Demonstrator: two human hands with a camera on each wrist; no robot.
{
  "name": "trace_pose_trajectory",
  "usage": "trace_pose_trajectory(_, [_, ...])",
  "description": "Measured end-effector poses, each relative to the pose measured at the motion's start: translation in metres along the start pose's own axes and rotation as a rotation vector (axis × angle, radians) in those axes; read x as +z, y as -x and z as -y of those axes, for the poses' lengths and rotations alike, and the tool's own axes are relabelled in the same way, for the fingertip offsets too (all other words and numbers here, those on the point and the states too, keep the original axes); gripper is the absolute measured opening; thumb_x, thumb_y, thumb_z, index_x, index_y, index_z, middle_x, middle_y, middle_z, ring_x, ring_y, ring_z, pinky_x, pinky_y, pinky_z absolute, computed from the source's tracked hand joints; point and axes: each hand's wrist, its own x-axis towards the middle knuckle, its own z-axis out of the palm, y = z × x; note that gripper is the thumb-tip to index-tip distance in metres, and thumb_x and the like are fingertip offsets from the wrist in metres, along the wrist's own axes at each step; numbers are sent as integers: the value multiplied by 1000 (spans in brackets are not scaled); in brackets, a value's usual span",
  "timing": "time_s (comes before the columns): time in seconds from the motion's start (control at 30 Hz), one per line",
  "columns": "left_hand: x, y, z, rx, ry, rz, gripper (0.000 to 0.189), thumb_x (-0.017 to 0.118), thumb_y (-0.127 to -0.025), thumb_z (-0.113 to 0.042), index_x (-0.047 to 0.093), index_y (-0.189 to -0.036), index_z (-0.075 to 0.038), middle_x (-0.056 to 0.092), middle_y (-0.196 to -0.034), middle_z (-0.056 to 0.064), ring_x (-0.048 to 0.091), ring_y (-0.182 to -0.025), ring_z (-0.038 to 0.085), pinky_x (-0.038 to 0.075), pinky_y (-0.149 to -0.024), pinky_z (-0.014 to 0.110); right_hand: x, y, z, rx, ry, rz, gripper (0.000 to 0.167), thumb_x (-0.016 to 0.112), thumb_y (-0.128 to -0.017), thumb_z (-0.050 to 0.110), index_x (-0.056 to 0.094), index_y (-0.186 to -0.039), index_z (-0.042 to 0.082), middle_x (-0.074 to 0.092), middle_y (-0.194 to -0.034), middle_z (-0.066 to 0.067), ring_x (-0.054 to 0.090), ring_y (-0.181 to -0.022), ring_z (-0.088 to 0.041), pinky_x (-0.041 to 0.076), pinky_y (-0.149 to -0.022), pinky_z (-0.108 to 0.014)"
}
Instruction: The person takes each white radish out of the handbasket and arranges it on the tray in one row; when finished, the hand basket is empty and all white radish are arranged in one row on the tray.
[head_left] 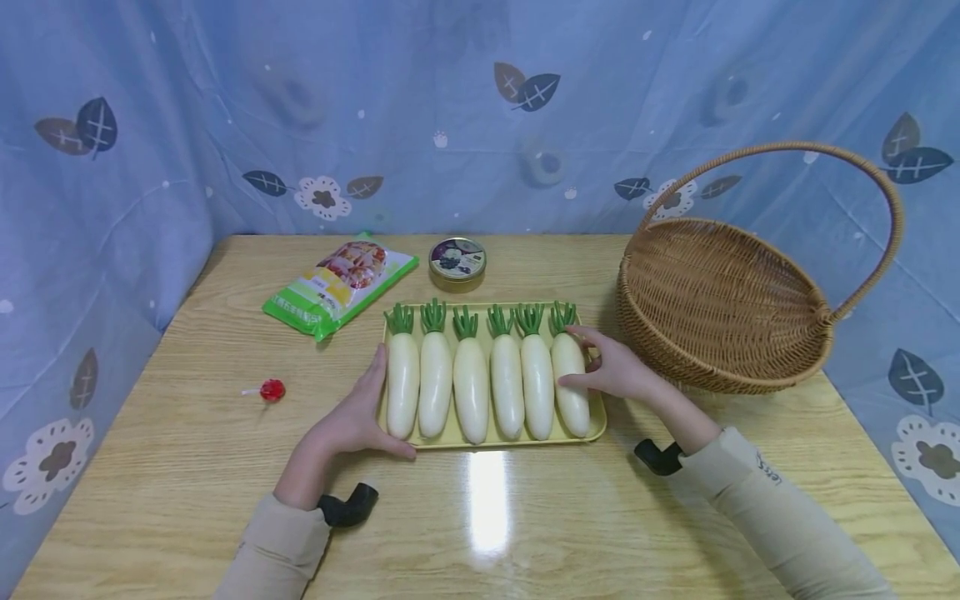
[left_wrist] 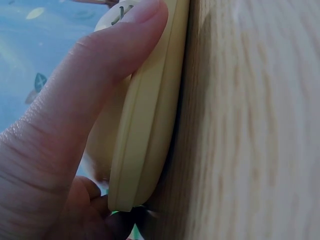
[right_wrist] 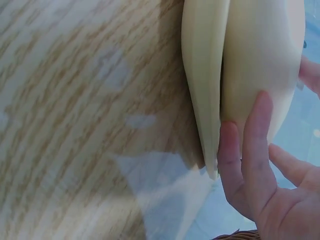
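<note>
Several white radishes with short green tops lie side by side, tops away from me, on a shallow yellow tray. At the tray's front left corner, my left hand grips the edge: the thumb lies along the front rim, the fingers along the left side. In the left wrist view, the thumb presses over the tray wall. My right hand holds the rightmost radish, thumb on its near left side and fingers toward its top. Fingertips touch that radish in the right wrist view.
Right of the tray stands a wicker basket with a tall arched handle. Behind the tray sit a round tin and a green-and-white food packet. A red lollipop lies at the left. Blue patterned cloth encloses the table.
</note>
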Motion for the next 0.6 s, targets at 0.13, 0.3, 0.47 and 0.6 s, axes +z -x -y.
trace_pose_trajectory(0.13, [0, 0, 0, -7, 3, -1, 150, 90, -45, -39, -18, -143, -4, -13, -150, 16, -5, -137, 34, 6, -108, 52, 2, -1, 2, -21, 1, -22, 84, 75, -75, 30, 30, -141, 3, 41, -128, -26, 61, -76, -20, 47, -56, -29])
trace_pose_trajectory(0.3, [0, 0, 0, 1, 12, -2, 151, 91, -44, -37, -19, -142, -3, -12, -150, 18, -4, -137, 35, 8, -108, 52, 6, 0, 1, -67, 63, -68, 80, 77, -74, 27, 37, -137, -1, 48, -111, -17, 50, -66, -17, 39, -52, -27])
trace_pose_trajectory(0.47, [0, 0, -2, -17, -1, 8, 152, 91, -44, -38, -20, -142, -4, -15, -150, 16, -6, -136, 34, 6, -108, 51, 6, 4, 1, -96, 168, -113, 78, 77, -73, 29, 40, -135, 0, 49, -105, -18, 47, -77, -24, 38, -63, -32])
trace_pose_trajectory(0.6, [-1, 2, -3, -19, -24, 13, 153, 91, -43, -39, -20, -142, -4, -18, -149, 16, -8, -136, 34, 4, -108, 52, 3, 9, 6, -66, 176, -116, 78, 75, -74, 33, 39, -136, 2, 48, -115, -23, 49, -89, -29, 42, -72, -40])
